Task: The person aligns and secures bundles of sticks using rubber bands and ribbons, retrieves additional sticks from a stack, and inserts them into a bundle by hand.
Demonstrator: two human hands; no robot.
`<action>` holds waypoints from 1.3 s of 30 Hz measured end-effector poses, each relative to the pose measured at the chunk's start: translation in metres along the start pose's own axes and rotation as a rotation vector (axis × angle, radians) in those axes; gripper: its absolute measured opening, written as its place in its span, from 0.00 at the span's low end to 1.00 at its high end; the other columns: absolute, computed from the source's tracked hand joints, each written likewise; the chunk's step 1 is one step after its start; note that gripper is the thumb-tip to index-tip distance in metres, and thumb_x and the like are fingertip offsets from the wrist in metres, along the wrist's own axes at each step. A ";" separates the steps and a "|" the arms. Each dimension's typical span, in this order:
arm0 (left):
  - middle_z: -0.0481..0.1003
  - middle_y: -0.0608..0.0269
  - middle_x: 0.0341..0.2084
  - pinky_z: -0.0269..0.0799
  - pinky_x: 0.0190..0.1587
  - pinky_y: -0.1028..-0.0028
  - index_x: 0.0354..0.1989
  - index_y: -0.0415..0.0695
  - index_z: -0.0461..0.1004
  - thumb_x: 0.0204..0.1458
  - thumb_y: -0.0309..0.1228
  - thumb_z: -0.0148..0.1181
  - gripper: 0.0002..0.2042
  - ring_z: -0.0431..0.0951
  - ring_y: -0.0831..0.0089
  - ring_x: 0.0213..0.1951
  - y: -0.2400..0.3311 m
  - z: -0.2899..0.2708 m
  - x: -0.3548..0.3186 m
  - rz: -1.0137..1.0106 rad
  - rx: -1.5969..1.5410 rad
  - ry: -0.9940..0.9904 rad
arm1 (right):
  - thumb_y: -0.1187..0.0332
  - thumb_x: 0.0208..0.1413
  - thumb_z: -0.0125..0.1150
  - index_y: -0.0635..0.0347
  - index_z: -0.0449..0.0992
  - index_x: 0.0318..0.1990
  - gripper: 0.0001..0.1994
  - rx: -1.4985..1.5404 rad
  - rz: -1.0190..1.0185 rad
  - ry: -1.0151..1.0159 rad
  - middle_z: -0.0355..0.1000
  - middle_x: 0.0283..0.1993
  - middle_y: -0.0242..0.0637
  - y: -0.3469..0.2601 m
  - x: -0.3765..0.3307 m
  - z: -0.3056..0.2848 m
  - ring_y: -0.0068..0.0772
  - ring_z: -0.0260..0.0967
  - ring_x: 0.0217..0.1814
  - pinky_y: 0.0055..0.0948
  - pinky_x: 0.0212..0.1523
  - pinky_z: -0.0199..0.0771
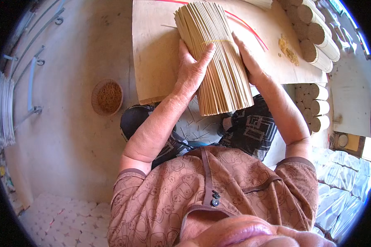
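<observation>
A thick bundle of thin, pale wooden sticks (218, 74) is held up over the near edge of the table, its top leaning slightly left. A yellow rubber band circles it near the middle. My left hand (193, 66) is wrapped round the bundle's left side, with the thumb across the front just under the band. Against the right side presses my right hand (249, 59); its fingers partly pass out of sight behind the sticks. A single loose stick (168, 26) lies on the wooden tabletop (156, 53) to the left.
Red strips (247, 26) and a pile of yellow rubber bands (288, 50) lie on the table. Stick bundles (317, 55) are stacked at right, with more below (318, 108). A round basket (107, 97) of brownish strands stands on the floor at left. Plastic-wrapped packs (338, 173) fill the lower right.
</observation>
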State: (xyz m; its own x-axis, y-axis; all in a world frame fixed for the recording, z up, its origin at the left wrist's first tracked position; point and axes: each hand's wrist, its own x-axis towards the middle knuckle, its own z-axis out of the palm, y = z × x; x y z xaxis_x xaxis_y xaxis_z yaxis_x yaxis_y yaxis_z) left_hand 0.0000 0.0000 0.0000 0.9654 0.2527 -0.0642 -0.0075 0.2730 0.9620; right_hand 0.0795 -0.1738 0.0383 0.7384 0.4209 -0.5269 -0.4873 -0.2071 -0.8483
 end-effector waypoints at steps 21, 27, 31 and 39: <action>0.38 0.35 0.69 0.41 0.73 0.53 0.72 0.35 0.28 0.46 0.46 0.73 0.60 0.41 0.44 0.72 -0.011 -0.003 0.002 0.206 0.276 -0.001 | 0.49 0.48 0.67 0.64 0.43 0.74 0.52 -0.891 -0.459 0.285 0.60 0.66 0.60 -0.024 0.004 0.006 0.49 0.65 0.65 0.40 0.67 0.63; 0.42 0.34 0.69 0.44 0.73 0.57 0.72 0.33 0.30 0.42 0.48 0.75 0.63 0.45 0.50 0.71 -0.019 0.008 0.003 0.258 0.245 0.031 | 0.54 0.47 0.69 0.63 0.42 0.74 0.53 -0.906 -0.457 0.312 0.58 0.68 0.60 -0.015 0.015 -0.027 0.48 0.58 0.71 0.38 0.70 0.58; 0.33 0.35 0.70 0.37 0.74 0.53 0.72 0.37 0.28 0.44 0.47 0.74 0.61 0.37 0.44 0.73 -0.025 0.008 0.004 0.235 0.089 -0.058 | 0.54 0.47 0.68 0.61 0.40 0.75 0.53 -0.971 -0.465 0.364 0.57 0.70 0.58 -0.011 0.012 -0.024 0.48 0.57 0.71 0.39 0.70 0.58; 0.40 0.31 0.69 0.39 0.73 0.52 0.71 0.31 0.34 0.47 0.59 0.67 0.59 0.43 0.44 0.71 -0.026 0.001 0.017 0.243 0.127 0.007 | 0.45 0.57 0.58 0.49 0.50 0.74 0.41 -0.600 -0.384 0.027 0.51 0.75 0.47 -0.026 -0.009 -0.052 0.45 0.49 0.76 0.51 0.72 0.51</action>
State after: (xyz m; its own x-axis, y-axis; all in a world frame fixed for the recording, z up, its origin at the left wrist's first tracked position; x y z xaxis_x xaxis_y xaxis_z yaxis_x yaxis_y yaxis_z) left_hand 0.0173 -0.0034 -0.0255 0.9375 0.3032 0.1707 -0.2049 0.0849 0.9751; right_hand 0.1094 -0.2183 0.0624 0.8216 0.5410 -0.1798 0.1442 -0.5024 -0.8525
